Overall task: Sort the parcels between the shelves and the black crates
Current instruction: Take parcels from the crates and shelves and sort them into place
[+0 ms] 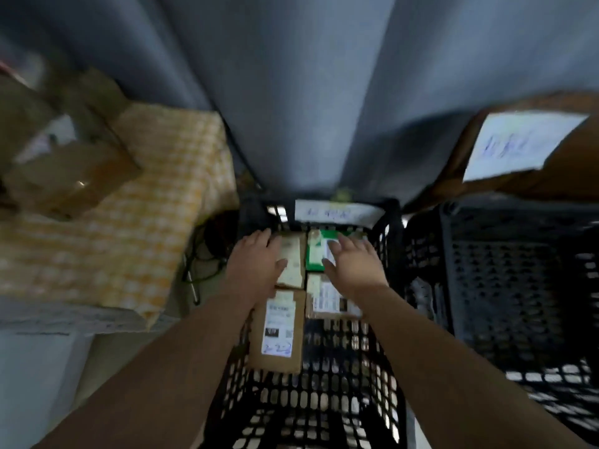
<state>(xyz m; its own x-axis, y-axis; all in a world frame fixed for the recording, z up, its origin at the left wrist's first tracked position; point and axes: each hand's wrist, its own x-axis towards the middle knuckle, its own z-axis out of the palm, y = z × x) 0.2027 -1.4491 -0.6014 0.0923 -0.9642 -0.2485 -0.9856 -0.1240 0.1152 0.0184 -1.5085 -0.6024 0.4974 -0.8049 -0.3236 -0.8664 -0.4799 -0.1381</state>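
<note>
- Both hands reach forward and down into the black crate (308,396); the left hand (256,259) is spread flat with fingers extended, and the right hand (351,262) is likewise spread, gripping nothing.
- Left hand: palm lies over the left edge of the pale-labelled parcel (291,260) in the far-left position of the crate; whether it presses down or only hovers cannot be determined through the motion blur.
- Right hand: fingers overlap the green parcel (314,257) in the far-right position; contact also cannot be confirmed.
- Parcel layout: four flat parcels lie label-up on the crate floor in two columns. The brown parcel (278,332) occupies near-left, and a labelled parcel (330,298) occupies near-right, under the right wrist.
- Governing relation: the two far parcels lie directly ahead of the fingertips, long axes running away from the person, just beside each other. Each hand is nearer its own column, so a one-hand pick per parcel appears feasible.
- Surroundings: a second black crate (505,270) stands just beside on the right; a checked cloth surface (129,222) carrying cardboard boxes (64,176) lies to the left; a grey curtain (308,92) hangs behind.
</note>
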